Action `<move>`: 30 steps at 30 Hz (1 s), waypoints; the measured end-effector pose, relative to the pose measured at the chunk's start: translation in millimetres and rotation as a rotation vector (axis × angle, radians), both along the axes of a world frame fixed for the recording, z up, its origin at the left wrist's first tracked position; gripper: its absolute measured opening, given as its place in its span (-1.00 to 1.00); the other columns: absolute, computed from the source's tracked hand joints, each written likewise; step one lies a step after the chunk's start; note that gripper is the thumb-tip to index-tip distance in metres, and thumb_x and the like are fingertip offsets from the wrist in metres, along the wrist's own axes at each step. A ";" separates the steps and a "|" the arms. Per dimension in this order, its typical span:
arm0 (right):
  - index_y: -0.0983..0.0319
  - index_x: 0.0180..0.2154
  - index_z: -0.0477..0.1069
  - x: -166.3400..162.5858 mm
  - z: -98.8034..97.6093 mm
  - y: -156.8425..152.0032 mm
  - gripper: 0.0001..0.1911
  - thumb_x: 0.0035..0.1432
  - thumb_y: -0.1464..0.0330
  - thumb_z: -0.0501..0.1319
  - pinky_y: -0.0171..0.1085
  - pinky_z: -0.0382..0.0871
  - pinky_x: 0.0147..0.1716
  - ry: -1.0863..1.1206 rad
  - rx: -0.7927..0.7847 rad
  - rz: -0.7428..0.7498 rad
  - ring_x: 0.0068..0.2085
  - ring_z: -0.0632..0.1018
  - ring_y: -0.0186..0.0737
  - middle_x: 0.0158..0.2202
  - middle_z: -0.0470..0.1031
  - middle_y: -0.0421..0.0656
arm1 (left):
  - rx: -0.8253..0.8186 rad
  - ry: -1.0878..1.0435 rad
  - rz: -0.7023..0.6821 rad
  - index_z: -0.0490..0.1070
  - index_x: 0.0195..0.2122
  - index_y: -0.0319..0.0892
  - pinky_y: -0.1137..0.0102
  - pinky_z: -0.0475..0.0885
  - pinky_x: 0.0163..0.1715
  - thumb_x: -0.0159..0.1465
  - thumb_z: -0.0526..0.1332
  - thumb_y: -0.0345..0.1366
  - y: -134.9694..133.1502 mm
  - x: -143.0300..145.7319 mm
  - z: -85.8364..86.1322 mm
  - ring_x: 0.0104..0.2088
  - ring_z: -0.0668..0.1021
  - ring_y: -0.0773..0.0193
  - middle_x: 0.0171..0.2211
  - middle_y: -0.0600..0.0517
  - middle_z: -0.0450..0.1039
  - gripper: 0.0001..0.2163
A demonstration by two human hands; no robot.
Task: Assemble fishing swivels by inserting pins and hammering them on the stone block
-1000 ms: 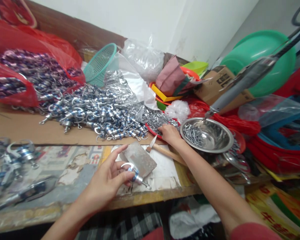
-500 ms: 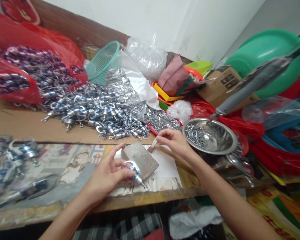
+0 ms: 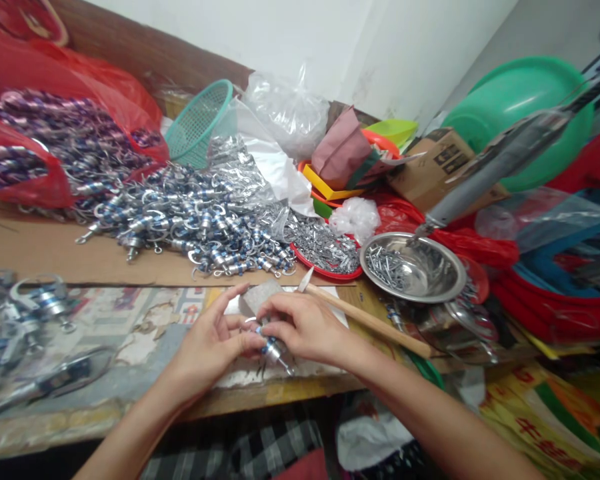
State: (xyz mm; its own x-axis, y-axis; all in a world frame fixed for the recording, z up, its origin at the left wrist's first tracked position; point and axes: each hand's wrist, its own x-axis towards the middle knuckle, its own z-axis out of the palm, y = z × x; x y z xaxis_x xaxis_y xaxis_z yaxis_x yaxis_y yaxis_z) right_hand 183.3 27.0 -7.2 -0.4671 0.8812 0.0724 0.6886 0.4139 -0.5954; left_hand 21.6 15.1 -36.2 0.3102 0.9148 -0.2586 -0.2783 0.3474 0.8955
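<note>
My left hand (image 3: pixel 217 340) is closed on a blue-and-silver metal hook fitting (image 3: pixel 275 350), a short barrel with a curved hook at one end and a thin eye at the other. Over its upper part, the fingertips of my right hand (image 3: pixel 303 327) are pinched together, hiding whatever they may hold. A grey metal block (image 3: pixel 261 297) lies just behind the fitting, partly covered by my hands. Beside the block rests a hammer (image 3: pixel 370 320) with a wooden handle, its pointed metal head behind my right hand.
Many similar fittings (image 3: pixel 205 227) are heaped on cardboard at the back, and several lie at left. A red plate (image 3: pixel 330 272) holds small metal strips. Nails or pins lie in a steel bowl (image 3: pixel 445 293). A grey lever arm (image 3: pixel 480 180) slants above the bowl.
My right hand has moved left and toward me, from beside the hammer head onto the fitting. The hammer's handle now shows more fully. My left hand still holds the fitting.
</note>
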 end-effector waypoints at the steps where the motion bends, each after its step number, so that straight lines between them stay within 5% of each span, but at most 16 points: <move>1: 0.23 -0.35 0.45 0.2 -0.9 -0.7 -0.91 0.01 0.42 0.23 -0.39 0.19 -0.45 0.058 -0.039 -0.031 -0.43 0.40 -0.35 -0.48 0.42 -0.26 | 0.002 -0.001 -0.003 -0.03 0.15 -0.22 0.41 0.44 -0.52 -0.11 0.36 -0.45 -0.1 0.0 -0.4 -0.56 0.52 0.29 -0.57 0.13 0.48 -0.18; 5: 0.30 -0.47 0.43 4.2 3.2 -0.5 -0.97 -0.02 0.49 0.22 -0.44 0.19 -0.54 0.333 -0.311 -0.122 -0.52 0.35 -0.42 -0.55 0.38 -0.28 | 0.006 0.000 -0.011 -0.02 0.15 -0.20 0.39 0.44 -0.51 -0.10 0.36 -0.43 0.0 0.2 -1.4 -0.55 0.53 0.27 -0.56 0.11 0.49 -0.20; 8: 0.32 -0.48 0.46 6.6 6.4 2.6 -0.96 -0.04 0.51 0.23 -0.45 0.18 -0.55 0.330 -0.403 -0.066 -0.55 0.34 -0.45 -0.60 0.38 -0.29 | 0.006 0.003 -0.009 -0.01 0.14 -0.21 0.41 0.44 -0.52 -0.11 0.37 -0.44 0.2 -0.1 -1.6 -0.56 0.53 0.28 -0.57 0.11 0.49 -0.20; 15: 0.19 -0.39 0.57 -4.1 -10.7 -0.6 -0.88 -0.01 0.33 0.28 -0.39 0.19 -0.51 0.136 0.009 -0.053 -0.51 0.41 -0.37 -0.58 0.48 -0.23 | 0.017 -0.005 -0.033 0.02 0.11 -0.20 0.40 0.44 -0.50 -0.07 0.35 -0.44 0.4 -1.0 -2.9 -0.54 0.54 0.26 -0.56 0.11 0.48 -0.26; 22: 0.19 -0.26 0.51 26.6 -14.0 -4.1 -0.83 0.11 0.38 0.17 -0.33 0.32 -0.32 0.296 0.227 -0.214 -0.31 0.48 -0.30 -0.36 0.49 -0.17 | -0.012 0.010 -0.013 0.05 0.11 -0.18 0.39 0.46 -0.50 -0.11 0.37 -0.45 0.8 -0.3 -1.7 -0.55 0.53 0.27 -0.56 0.12 0.48 -0.25; 25: 0.21 -0.13 0.42 67.8 -16.5 -2.0 -0.74 0.09 0.33 0.18 -0.22 0.28 -0.21 -0.011 0.290 -0.379 -0.17 0.44 -0.18 -0.22 0.45 -0.09 | -0.016 0.007 -0.010 0.05 0.11 -0.17 0.39 0.46 -0.51 -0.12 0.37 -0.45 1.0 -0.2 -2.6 -0.56 0.52 0.28 -0.57 0.13 0.47 -0.24; 28: 0.24 -0.21 0.42 98.6 -23.0 -4.8 -0.78 0.09 0.30 0.17 -0.25 0.24 -0.30 -0.378 0.079 -0.406 -0.25 0.46 -0.14 -0.30 0.46 -0.09 | -0.015 0.006 -0.004 0.04 0.12 -0.17 0.37 0.46 -0.50 -0.11 0.36 -0.46 0.5 -0.5 -3.4 -0.55 0.53 0.28 -0.56 0.14 0.46 -0.24; 30: 0.24 -0.31 0.41 105.6 -26.1 -9.4 -0.82 0.10 0.27 0.14 -0.29 0.21 -0.39 -0.412 -0.018 -0.415 -0.36 0.46 -0.18 -0.40 0.45 -0.14 | -0.015 0.012 -0.002 0.04 0.11 -0.17 0.36 0.47 -0.49 -0.10 0.35 -0.46 0.0 -0.5 -3.3 -0.55 0.53 0.27 -0.55 0.13 0.46 -0.26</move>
